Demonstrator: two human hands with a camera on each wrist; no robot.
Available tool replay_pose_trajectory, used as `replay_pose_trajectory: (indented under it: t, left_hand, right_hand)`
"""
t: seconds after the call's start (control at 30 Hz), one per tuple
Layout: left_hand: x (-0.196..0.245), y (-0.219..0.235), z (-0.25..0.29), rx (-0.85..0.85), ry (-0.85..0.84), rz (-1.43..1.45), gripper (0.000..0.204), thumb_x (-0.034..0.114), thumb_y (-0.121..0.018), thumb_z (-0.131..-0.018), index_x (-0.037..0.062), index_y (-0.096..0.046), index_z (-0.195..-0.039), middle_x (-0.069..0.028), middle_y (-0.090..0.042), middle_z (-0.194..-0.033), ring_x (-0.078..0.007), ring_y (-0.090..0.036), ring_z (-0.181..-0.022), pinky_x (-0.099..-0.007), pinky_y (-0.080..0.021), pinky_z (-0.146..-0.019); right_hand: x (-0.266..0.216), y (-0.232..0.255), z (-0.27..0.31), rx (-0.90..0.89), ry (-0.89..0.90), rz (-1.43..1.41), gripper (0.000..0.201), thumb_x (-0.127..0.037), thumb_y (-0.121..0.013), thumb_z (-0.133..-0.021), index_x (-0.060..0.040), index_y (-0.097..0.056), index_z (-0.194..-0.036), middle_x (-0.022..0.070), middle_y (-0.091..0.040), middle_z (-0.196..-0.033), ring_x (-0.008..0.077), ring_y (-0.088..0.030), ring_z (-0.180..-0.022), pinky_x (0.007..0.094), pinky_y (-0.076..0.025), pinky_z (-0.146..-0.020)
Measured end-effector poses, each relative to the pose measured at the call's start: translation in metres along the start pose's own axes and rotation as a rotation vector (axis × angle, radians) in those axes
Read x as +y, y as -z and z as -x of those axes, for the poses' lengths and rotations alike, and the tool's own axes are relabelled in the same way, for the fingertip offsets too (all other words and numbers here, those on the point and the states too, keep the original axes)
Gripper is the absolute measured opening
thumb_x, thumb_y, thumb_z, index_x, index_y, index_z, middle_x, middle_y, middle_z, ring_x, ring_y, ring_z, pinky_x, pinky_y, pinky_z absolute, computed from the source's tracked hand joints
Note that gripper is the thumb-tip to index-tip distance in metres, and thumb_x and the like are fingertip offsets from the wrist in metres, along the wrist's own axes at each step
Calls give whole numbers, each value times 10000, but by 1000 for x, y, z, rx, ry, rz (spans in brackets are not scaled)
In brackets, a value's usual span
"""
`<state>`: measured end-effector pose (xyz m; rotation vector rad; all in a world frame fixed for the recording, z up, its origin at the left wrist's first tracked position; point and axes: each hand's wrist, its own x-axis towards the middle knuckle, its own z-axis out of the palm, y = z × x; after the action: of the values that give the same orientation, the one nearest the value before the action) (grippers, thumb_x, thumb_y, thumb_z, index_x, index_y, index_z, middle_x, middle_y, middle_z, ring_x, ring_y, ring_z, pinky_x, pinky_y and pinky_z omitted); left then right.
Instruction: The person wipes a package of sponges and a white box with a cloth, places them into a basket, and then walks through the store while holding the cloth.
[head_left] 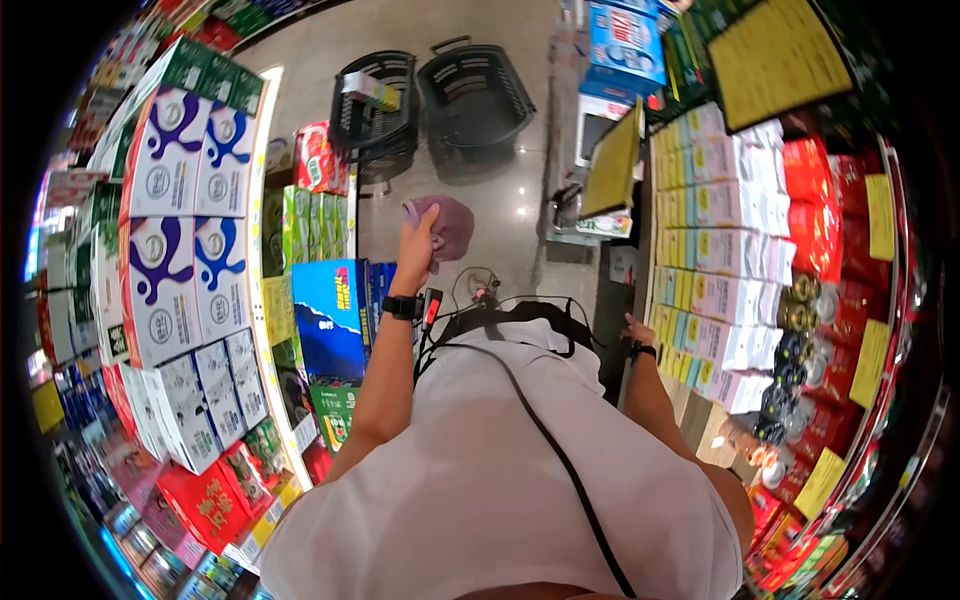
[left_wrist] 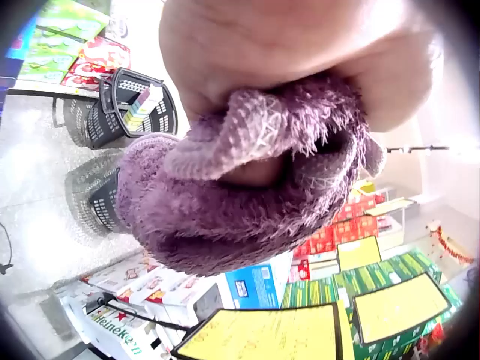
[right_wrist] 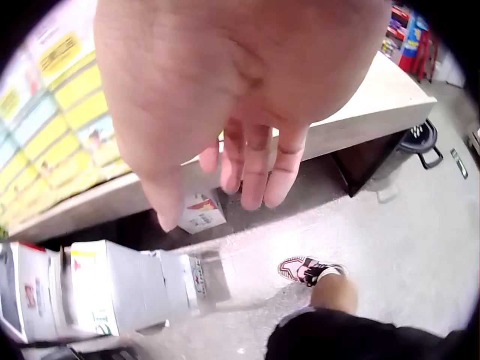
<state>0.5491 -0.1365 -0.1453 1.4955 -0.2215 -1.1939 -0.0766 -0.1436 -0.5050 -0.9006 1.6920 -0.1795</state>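
Note:
My left hand (head_left: pixel 421 243) grips a purple cloth (head_left: pixel 453 228) out in front of my body, over the aisle floor. In the left wrist view the fuzzy cloth (left_wrist: pixel 217 202) is folded and bunched, with stitched edges, and part of the left hand's fingers is hidden in its folds. My right hand (head_left: pixel 638 330) hangs low beside the right-hand shelf. The right wrist view shows that hand (right_wrist: pixel 240 112) with its fingers (right_wrist: pixel 259 165) extended loosely downward and nothing held in them.
Two dark shopping baskets (head_left: pixel 475 95) stand on the floor ahead, the left one holding a small carton (head_left: pixel 371 91). Stacked boxes (head_left: pixel 185 240) line the left shelf. On the right, rows of cartons (head_left: pixel 705 255) and yellow signs (head_left: pixel 780 62) border the aisle.

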Motion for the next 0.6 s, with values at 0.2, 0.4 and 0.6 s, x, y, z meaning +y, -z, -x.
replay_pose_trajectory:
  t: [0.2, 0.4, 0.6]
  left_hand:
    - [35, 66, -24, 100, -99, 108, 326, 378, -608, -904, 124, -517, -1086, -22, -538, -779, -82, -473, -506, -221, -306, -324]
    - [70, 126, -53, 251, -70, 223, 365, 349, -620, -898, 94, -525, -1141, -56, -577, -881, -139, -602, -729, -236, -402, -393]
    - [91, 172, -105, 437, -51, 188, 410, 335, -620, -899, 66, -509, -1188, -79, -619, -924, -166, -623, -659, -275, -474, -482]
  right_hand:
    - [-179, -104, 61, -50, -133, -311, 352, -270, -787, -795, -37, -635, -1012, 94, -623, -921, 255, -667, -766, 379, -560, -621]
    - [-280, -195, 34, -361, -5, 22, 154, -200, -571, -882, -127, -646, -995, 25, -641, -842, 168, -615, -697, 323, -495, -581]
    - [-348, -250, -12, -408, 91, 328, 254, -201, -509, -854, -118, -683, -1019, 1, -597, -771, 140, -537, -622, 334, -482, -538]
